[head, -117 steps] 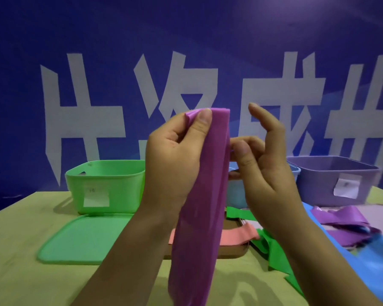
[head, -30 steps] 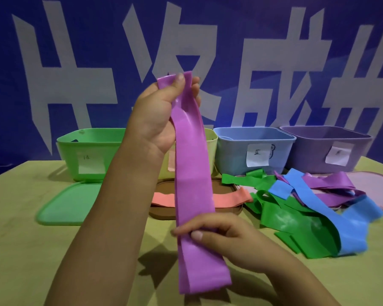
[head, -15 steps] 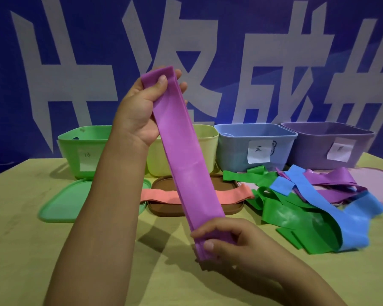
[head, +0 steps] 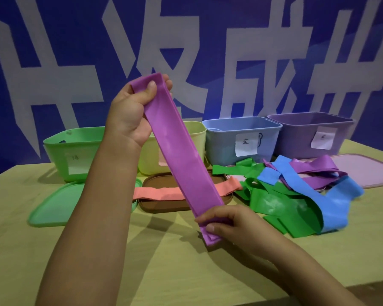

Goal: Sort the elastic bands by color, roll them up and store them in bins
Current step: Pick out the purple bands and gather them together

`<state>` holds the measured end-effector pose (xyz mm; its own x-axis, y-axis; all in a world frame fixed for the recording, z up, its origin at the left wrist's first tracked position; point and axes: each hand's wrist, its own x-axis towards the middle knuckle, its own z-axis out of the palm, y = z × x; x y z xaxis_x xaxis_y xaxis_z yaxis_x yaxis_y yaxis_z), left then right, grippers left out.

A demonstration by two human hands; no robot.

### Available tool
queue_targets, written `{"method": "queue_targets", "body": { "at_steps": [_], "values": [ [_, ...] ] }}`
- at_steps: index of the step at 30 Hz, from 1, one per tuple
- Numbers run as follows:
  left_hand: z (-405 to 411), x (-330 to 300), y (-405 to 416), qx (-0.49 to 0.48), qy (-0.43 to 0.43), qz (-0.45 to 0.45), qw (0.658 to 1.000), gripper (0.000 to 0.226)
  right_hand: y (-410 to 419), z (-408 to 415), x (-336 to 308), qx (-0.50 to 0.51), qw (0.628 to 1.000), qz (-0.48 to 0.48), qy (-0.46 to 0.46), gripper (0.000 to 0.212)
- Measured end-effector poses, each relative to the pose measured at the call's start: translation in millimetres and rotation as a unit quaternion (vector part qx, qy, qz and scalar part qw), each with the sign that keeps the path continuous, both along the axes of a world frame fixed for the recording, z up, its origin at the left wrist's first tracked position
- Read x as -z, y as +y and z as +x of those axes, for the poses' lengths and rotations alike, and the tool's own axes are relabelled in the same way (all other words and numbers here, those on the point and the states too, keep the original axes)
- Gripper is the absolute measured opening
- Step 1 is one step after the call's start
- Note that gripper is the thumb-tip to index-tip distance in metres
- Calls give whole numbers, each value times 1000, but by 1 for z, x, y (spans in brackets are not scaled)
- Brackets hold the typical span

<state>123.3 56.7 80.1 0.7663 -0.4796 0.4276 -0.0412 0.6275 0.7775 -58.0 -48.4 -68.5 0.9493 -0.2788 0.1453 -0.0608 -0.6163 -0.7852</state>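
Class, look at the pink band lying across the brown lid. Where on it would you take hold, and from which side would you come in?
Grip the pink band at its left end, coming from above and the left. That end hangs off the brown lid over the green lid, so fingers could probably slip under it. The purple band, held by the left hand and right hand, crosses its middle.

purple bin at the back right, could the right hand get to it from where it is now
Probably yes. The right hand grips the lower end of the purple band, low over the table. Between it and the purple bin lie only flat loose bands, which it could pass over, though the left hand holds the band's top.
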Motion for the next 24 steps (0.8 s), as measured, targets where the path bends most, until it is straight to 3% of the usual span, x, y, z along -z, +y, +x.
{"method": "queue_targets", "body": {
  "at_steps": [9, 14, 17, 20, 24],
  "values": [
    [-35, -6, -5, 58, -40, 11, 997, 15, -14, -17, 1, -7, 1000, -8, -29, 28],
    [-52, -3, -11, 85, -53, 45, 994, 15, -32, -34, -17, 15, 997, -69, -44, 28],
    [-55, 1, -17, 93, -38, 60, 993, 17, -61, -47, -42, 121, 984, -121, -41, 26],
    [-55, 3, -21, 91, -13, 76, 993, 22, -111, -50, -64, 255, 948, -182, -60, 24],
    [-54, 5, -25, 85, 2, 91, 992, 11, -196, -48, -71, 368, 888, -268, 66, 25]
  ]
}}
